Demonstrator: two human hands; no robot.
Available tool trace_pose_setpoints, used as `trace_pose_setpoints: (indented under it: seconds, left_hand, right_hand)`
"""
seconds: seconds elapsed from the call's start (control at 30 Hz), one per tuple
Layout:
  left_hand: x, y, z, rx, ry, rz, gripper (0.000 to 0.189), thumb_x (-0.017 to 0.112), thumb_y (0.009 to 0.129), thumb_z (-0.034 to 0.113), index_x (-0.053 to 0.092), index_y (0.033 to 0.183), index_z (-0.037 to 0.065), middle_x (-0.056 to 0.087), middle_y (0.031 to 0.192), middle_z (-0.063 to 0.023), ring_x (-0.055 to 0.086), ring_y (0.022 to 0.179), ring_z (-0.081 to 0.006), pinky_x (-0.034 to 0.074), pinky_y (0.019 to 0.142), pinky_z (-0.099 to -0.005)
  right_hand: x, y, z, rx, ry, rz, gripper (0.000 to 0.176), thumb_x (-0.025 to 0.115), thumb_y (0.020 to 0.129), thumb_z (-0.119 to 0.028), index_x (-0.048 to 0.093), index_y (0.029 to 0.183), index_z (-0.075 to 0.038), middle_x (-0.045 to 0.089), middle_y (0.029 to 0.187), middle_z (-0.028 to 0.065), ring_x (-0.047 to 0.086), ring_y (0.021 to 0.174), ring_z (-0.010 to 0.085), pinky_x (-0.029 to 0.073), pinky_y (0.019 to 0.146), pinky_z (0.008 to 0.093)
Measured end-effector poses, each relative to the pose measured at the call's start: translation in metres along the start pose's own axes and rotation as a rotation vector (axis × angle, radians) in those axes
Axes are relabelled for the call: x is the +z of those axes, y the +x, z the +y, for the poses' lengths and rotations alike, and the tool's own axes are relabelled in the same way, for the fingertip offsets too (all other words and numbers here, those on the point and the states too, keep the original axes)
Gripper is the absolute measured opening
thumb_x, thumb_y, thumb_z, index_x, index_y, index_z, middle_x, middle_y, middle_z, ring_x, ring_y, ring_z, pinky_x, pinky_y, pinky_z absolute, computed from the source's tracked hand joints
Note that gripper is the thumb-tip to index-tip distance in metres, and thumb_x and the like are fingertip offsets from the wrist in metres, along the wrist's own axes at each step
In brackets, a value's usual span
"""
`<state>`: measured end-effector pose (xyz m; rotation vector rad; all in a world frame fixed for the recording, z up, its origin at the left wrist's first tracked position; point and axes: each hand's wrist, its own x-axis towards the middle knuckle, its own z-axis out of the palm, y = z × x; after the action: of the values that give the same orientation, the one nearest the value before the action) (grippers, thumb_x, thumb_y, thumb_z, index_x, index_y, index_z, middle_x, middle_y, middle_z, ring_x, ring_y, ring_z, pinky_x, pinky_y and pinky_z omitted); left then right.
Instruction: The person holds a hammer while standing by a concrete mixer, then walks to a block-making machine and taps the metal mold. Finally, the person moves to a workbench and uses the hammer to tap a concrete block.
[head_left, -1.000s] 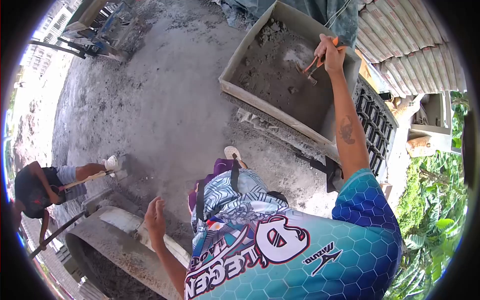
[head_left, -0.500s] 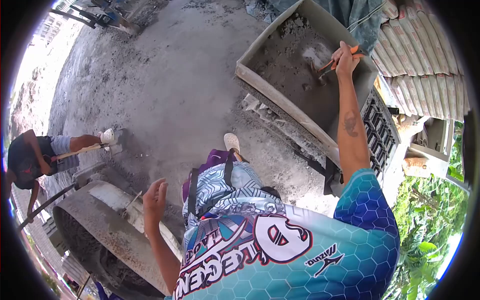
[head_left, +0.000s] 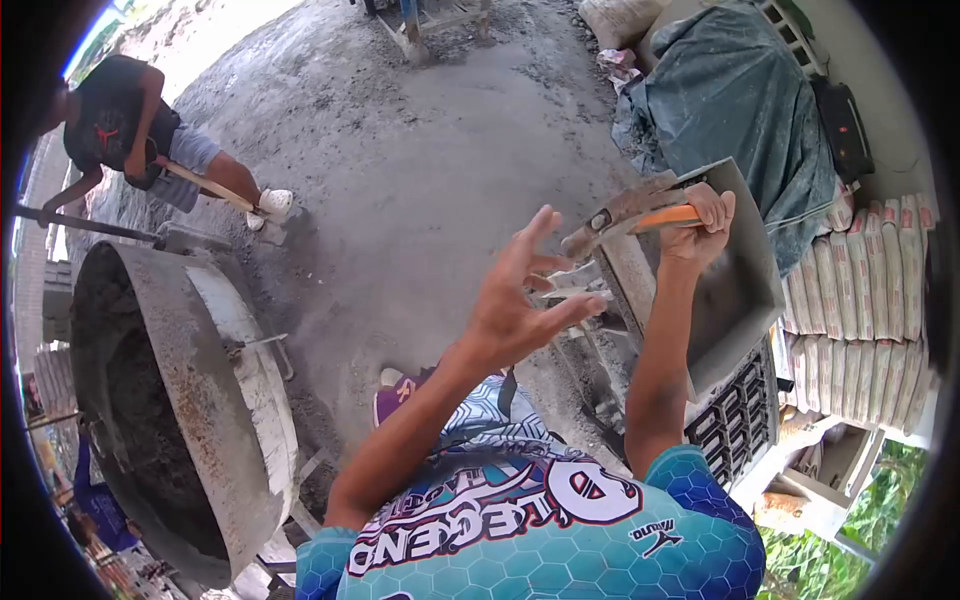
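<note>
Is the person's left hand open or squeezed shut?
Open. The left hand has fingers spread wide and holds nothing; the right hand grips a hammer.

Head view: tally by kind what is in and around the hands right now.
Hands: 2, left hand open, right hand holding the hammer
Hammer: 1
Mix containers: 2, trough and round drum
Co-worker: 1
Total: 6

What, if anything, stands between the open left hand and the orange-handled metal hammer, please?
Nothing visible does. The right hand grips the orange-handled metal hammer, raised beside the grey rectangular trough. The open left hand hovers near its head, seemingly not touching it.
</note>
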<state>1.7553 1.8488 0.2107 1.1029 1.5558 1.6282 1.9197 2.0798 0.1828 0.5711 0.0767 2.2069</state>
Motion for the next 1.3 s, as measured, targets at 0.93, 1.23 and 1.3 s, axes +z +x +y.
trace_pose_setpoints:
  seconds: [0.93, 1.23, 1.3]
  left_hand:
    - [-0.586, -0.495, 0.019, -0.337, 1.099, 1.067, 0.037, 0.064, 0.093, 0.030, 0.061, 0.117, 0.002, 0.059, 0.120, -0.0152, 0.055, 0.115, -0.0324, 0.042, 0.096, -0.0429]
    - [-0.610, -0.595, -0.017, -0.849, 1.432, 1.294, 0.041, 0.059, 0.095, 0.035, 0.058, 0.127, 0.010, 0.039, 0.149, -0.0121, 0.030, 0.143, -0.0379, 0.027, 0.111, -0.0534]
    - [-0.609, -0.601, -0.018, -0.821, 1.441, 1.314, 0.042, 0.059, 0.094, 0.035, 0.057, 0.128, 0.010, 0.039, 0.150, -0.0125, 0.030, 0.143, -0.0378, 0.027, 0.111, -0.0535]
  right_hand:
    - [-0.129, -0.213, 0.489, 0.074, -1.504, 0.655, 0.034, 0.064, 0.093, -0.025, 0.043, 0.069, -0.013, 0.041, 0.056, -0.0028, 0.040, 0.045, 0.0097, 0.038, 0.043, 0.0249]
    - [-0.244, -0.073, 0.675, -0.267, -0.894, 0.583, 0.028, 0.056, 0.086, -0.024, 0.057, 0.066, -0.004, 0.057, 0.062, 0.0095, 0.054, 0.058, 0.0213, 0.041, 0.054, 0.0320]
    - [-0.297, -0.201, 0.822, 0.636, -0.903, 0.450, 0.028, 0.056, 0.092, -0.027, 0.053, 0.072, -0.008, 0.052, 0.058, 0.0009, 0.049, 0.052, 0.0150, 0.032, 0.045, 0.0231]
